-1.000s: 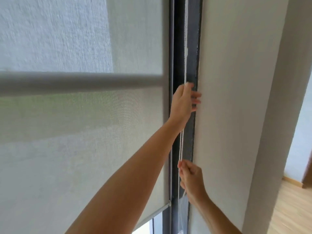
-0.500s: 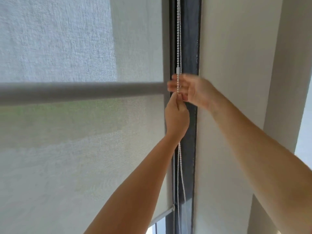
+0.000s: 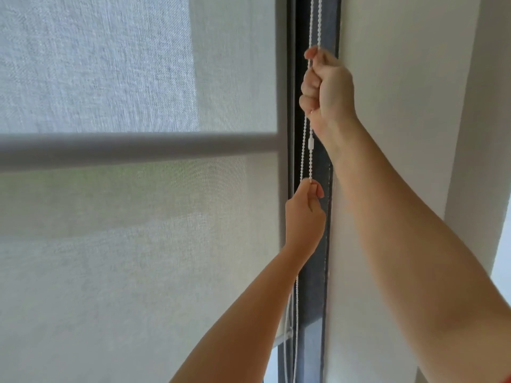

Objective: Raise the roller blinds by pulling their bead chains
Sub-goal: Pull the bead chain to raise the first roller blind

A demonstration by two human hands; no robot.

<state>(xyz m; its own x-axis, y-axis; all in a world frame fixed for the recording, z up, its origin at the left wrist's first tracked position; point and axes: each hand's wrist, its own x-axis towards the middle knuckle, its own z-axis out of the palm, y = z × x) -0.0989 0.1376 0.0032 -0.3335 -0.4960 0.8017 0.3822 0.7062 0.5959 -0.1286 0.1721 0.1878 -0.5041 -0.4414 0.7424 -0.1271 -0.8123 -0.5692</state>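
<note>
A pale grey roller blind (image 3: 124, 258) covers the window on the left, its bottom bar end (image 3: 284, 334) showing low beside the dark frame. The white bead chain (image 3: 310, 158) hangs as a loop in front of that frame, with a small white connector between my hands. High on the chain, my right hand (image 3: 327, 89) is closed in a fist around it. Below, my left hand (image 3: 305, 214) pinches one strand between thumb and fingers. The chain's lower loop runs down behind my left forearm.
The dark window frame (image 3: 315, 286) runs vertically between the blind and a white wall (image 3: 401, 78) on the right. A horizontal window bar (image 3: 124, 150) shows through the blind fabric. A wall corner and a bright opening lie at the far right.
My right hand rose from below my left hand to grip the chain higher up. My left hand came down the chain with the connector.
</note>
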